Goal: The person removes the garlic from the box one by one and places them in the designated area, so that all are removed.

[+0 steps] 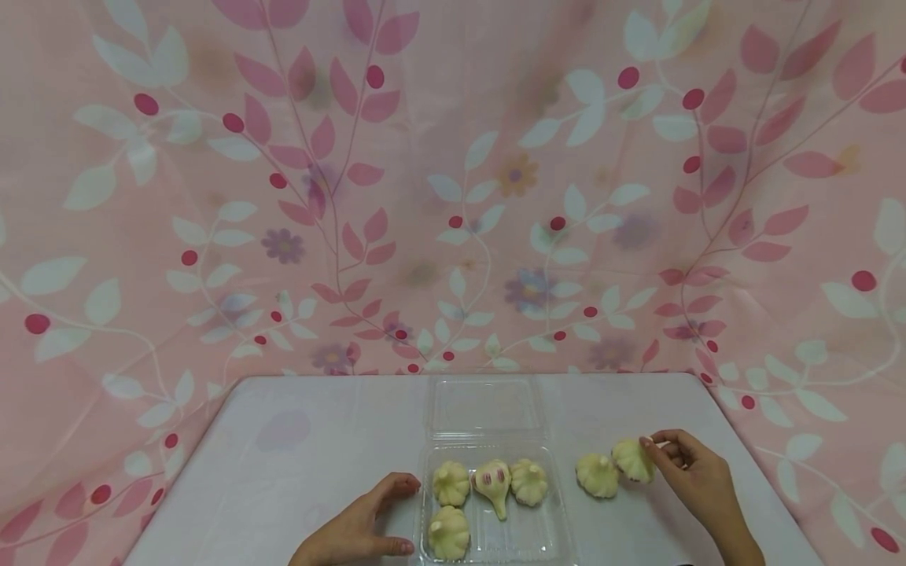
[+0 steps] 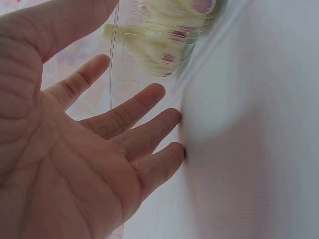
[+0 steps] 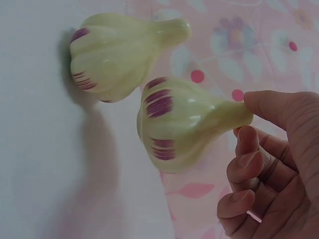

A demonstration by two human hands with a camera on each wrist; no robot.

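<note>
My right hand (image 1: 697, 479) pinches a garlic bulb (image 3: 182, 127) by its stem between thumb and fingers; pale with purple streaks, it looks like a glossy model. Beside it a second garlic bulb (image 1: 597, 475) stands on the table, stem up. A clear plastic box (image 1: 555, 542) with its lid folded back holds several more bulbs. Two, one upright bulb (image 1: 451, 483) and another (image 1: 449, 533), are at its left; a bulb lying on its side (image 1: 491, 481) and an upright one (image 1: 528, 482) fill the back row. My left hand (image 1: 364, 523) is spread at the box's left wall, fingers relaxed.
The white table (image 1: 233, 472) ends at a pink floral curtain (image 1: 453, 196) behind it. The transparent lid (image 1: 484, 405) lies back toward the table's far edge.
</note>
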